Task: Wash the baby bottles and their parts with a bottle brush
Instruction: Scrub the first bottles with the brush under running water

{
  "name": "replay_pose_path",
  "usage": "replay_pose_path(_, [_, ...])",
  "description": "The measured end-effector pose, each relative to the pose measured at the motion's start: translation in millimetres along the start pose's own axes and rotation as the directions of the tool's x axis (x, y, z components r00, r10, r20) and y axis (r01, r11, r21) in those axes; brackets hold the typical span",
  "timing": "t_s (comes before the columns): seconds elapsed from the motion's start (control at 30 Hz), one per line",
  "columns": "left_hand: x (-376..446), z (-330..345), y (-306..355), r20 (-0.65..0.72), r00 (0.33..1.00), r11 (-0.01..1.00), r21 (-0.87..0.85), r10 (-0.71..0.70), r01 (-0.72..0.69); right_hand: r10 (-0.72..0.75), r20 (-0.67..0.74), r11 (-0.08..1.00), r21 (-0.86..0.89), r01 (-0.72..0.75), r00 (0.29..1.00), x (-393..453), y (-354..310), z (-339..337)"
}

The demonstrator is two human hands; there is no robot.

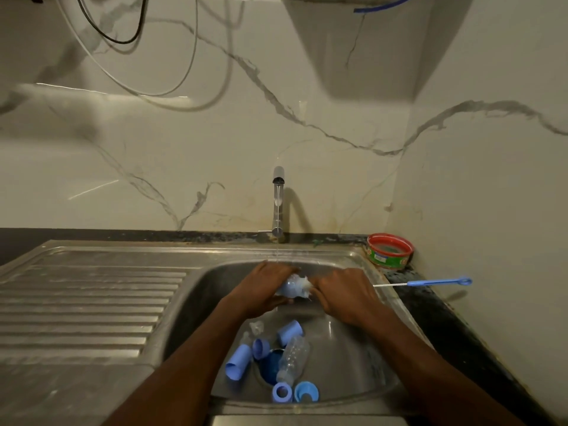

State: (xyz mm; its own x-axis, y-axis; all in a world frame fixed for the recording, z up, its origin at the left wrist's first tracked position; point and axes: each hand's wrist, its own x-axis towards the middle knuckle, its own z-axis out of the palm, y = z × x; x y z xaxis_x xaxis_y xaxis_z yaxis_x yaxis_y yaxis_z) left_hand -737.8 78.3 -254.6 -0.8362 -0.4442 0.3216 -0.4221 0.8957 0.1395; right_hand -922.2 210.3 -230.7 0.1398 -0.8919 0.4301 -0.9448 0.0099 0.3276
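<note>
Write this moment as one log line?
left hand holds bottle | right hand scrubs with brush | tap running

Sink basin (pixel 347 364): floor crowded near the drain by blue caps (pixel 238 362), rings (pixel 282 392) and a clear bottle (pixel 293 356); right floor bare. Tap (pixel 278 201) stands at the back rim, centre. Draining board (pixel 92 302), left: open. Counter (pixel 436 305), right: tub (pixel 389 251) and thin brush (pixel 430 283) occupy the corner.
</note>
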Motion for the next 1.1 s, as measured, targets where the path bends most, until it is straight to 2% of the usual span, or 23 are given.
replay_pose_path(0.13, [-3,-3,-14,-0.042,0.99,0.991,-0.02,-0.134,0.133,0.02,0.037,1.0,0.024,-0.021,0.999,-1,11,-4])
replay_pose_path(0.3, [-3,-1,-8,0.046,0.999,1.0,-0.014,0.012,-0.012,-0.043,0.041,0.999,-0.021,0.044,0.998,2,-1,-3])
replay_pose_path(0.4, [-5,-9,-21,-0.007,0.998,0.997,-0.054,-0.055,0.054,-0.022,0.043,0.999,0.036,0.021,0.999,-1,12,-7])
replay_pose_path(0.47, [-1,-7,-19,-0.011,0.996,0.995,-0.023,-0.094,0.093,-0.014,0.055,0.999,0.051,0.011,0.998,-1,18,-7])
replay_pose_path(0.6, [2,1,-7,0.125,0.992,0.999,-0.052,0.013,-0.007,-0.077,0.034,0.997,0.026,0.077,0.996,3,8,-1])
replay_pose_path(0.77, [-7,-10,-25,0.019,0.999,0.998,-0.055,-0.041,0.042,-0.063,0.014,0.991,0.118,0.061,0.998,0,23,-8])
replay_pose_path(0.87, [-2,1,-13,0.089,0.995,0.995,-0.087,0.049,-0.042,-0.083,0.052,0.982,0.175,0.073,0.995,0,13,-9])
replay_pose_path(0.93, [-4,3,-17,0.118,0.991,0.991,-0.124,0.061,-0.046,-0.097,0.073,0.979,0.187,0.082,0.993,-2,13,-13])
replay_pose_path(1.03, [-5,-4,-29,0.026,1.0,0.995,-0.104,0.004,-0.001,-0.114,0.073,0.974,0.206,0.097,0.991,-5,28,-22])
replay_pose_path(1.1, [-3,-6,-25,0.022,1.0,0.999,-0.046,0.004,-0.003,-0.119,0.051,0.971,0.214,0.105,0.992,-4,27,-22])
